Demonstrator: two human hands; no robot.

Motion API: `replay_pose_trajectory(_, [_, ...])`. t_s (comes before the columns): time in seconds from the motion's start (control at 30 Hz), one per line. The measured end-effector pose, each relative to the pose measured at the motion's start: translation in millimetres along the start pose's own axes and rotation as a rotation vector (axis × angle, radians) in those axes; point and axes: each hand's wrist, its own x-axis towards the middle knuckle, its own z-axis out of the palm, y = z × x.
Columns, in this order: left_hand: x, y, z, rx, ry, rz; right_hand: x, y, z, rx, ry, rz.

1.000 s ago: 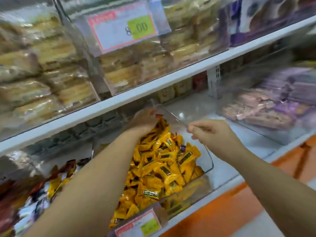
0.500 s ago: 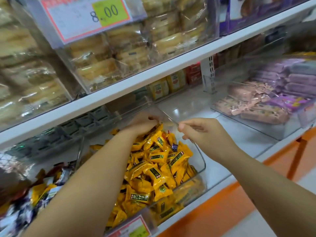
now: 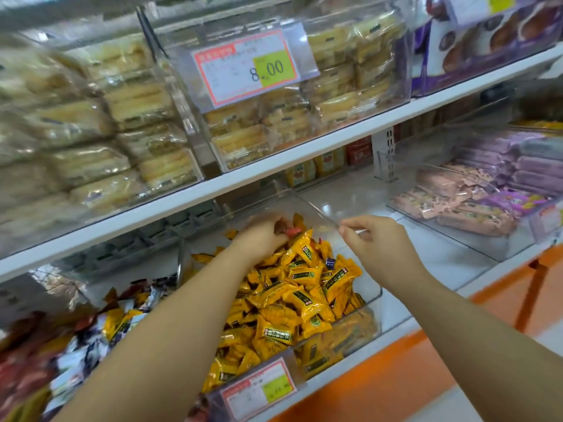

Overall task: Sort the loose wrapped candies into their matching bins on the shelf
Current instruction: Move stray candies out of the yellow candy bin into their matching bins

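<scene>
Nearest the camera, an orange front strip (image 3: 393, 370) runs along the edge of the white lower shelf (image 3: 438, 263). Above it, a red-bordered price label with a green patch (image 3: 259, 388) is clipped to the front of a clear plastic bin (image 3: 374, 295). This bin is heaped with yellow wrapped candies with dark green labels (image 3: 292, 300). One small dark blue wrapped candy (image 3: 330, 263) lies among them near the right wall. Just left of this bin is a second clear bin of mixed red, white and yellow wrapped candies (image 3: 91, 333), blurred at the frame edge.

Both bare forearms reach over the yellow pile. The left hand (image 3: 262, 236) is at the back of the heap, knuckles up and fingers curled downward. A small reddish wrapped candy (image 3: 293, 230) shows at its fingertips and seems to be pinched there, just above the yellow ones. The right hand (image 3: 377, 248) pinches the top edge of the bin's right wall between thumb and forefinger, with the other fingers curled loosely.

Further right on the same shelf, well apart, is a clear tray of pink and purple wrapped packets (image 3: 475, 205). At the back of the shelf, small yellow and red boxes (image 3: 329, 162) stand in a row.

On the white upper shelf (image 3: 274, 166), clear bins hold stacked pale yellow cakes in transparent wrap (image 3: 128, 129). A large price label reading 8.00 (image 3: 246, 68) hangs on the middle bin. Purple boxes printed with brown pastries (image 3: 487, 44) stand to its right.
</scene>
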Motion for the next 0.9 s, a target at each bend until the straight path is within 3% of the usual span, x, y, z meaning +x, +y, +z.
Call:
replay_pose_trajectory(0.2, [-81.6,-10.7,-28.8,-0.268,0.276,0.041,-16.4,-39.6,13.4,-0.120,0.091,-0.214])
replay_pose_trajectory(0.43, [-195.4,-68.3,-44.9,-0.422,0.616,-0.008,-55.4,-93.6,72.0,-0.060,-0.284,-0.294])
replay_pose_trajectory(0.57, [-238.3,-117.3,-54.7,-0.340,0.801,-0.125,-75.7,-119.4,117.6,-0.143,-0.425,-0.365])
replay_pose_trajectory(0.73, [-276.5,-187.8,-68.3,-0.156,1.045,-0.331,-79.8,-134.7,139.4,-0.234,-0.275,-0.309])
replay_pose_trajectory(0.8, [-285.1,-210.4,-71.6,-0.154,1.033,-0.421,-78.6,-135.7,140.9,-0.241,-0.266,-0.287])
replay_pose_trajectory(0.9, [-289.4,-224.2,-71.6,-0.164,0.790,-0.474,-78.8,-137.2,142.2,-0.250,-0.280,-0.286])
